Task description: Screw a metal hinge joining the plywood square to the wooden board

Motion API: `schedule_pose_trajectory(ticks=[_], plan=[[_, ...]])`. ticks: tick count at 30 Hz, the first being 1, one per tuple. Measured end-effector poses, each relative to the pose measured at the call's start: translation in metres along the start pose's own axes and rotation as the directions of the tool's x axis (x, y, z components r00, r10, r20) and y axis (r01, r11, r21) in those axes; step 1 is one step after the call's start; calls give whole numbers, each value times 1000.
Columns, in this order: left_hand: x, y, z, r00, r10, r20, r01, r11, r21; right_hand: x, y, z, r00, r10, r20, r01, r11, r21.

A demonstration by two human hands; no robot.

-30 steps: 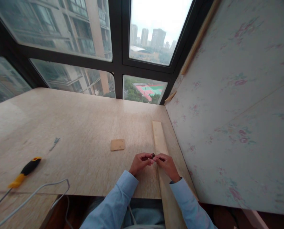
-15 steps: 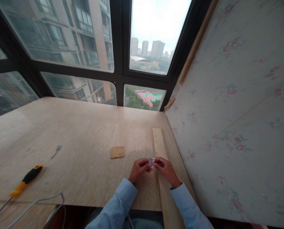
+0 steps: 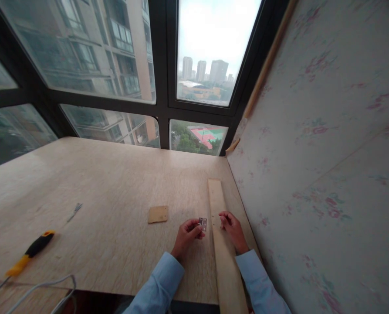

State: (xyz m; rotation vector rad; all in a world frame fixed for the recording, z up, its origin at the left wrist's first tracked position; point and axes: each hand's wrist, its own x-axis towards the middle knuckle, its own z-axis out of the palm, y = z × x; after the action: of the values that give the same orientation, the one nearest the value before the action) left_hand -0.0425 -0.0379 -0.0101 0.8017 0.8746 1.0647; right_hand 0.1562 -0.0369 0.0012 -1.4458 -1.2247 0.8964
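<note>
My left hand (image 3: pixel 187 235) pinches a small silver metal hinge (image 3: pixel 202 223) just above the plywood table (image 3: pixel 99 192), close to the left edge of a long pale wooden strip (image 3: pixel 221 235). My right hand (image 3: pixel 232 228) rests on that strip a short way to the right, fingers curled together; whether anything is in them I cannot make out. Both arms wear light blue sleeves.
A small tan wooden plate (image 3: pixel 158 214) lies left of the hinge. A yellow and black screwdriver (image 3: pixel 29 254) and a white cable (image 3: pixel 47 288) sit at the table's left front. Small metal bits (image 3: pixel 75 210) lie further back. A floral panel (image 3: pixel 321 152) closes the right side.
My hands held the hinge together before; now they have parted, the left keeping the hinge, the right drawn away onto the strip. The view tilted slightly.
</note>
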Motion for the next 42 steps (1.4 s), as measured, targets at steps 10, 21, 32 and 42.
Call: schedule_pose_trajectory(ticks=[10,21,32,42], plan=[[19,-5,15,999,18,-45,-16,999,46,-2,14,-2,989,40,-140,-14,982,186],[35,-8,35,995,-25,-98,42,983,178,-1,13,-1,988,44,-149,-19,986,164],[35,-15,37,996,-81,-21,84,959,270,-2,14,0,988,35,-152,-6,982,188],[32,-12,39,991,-114,-72,133,928,349,-1,13,0,987,41,-155,-5,975,222]])
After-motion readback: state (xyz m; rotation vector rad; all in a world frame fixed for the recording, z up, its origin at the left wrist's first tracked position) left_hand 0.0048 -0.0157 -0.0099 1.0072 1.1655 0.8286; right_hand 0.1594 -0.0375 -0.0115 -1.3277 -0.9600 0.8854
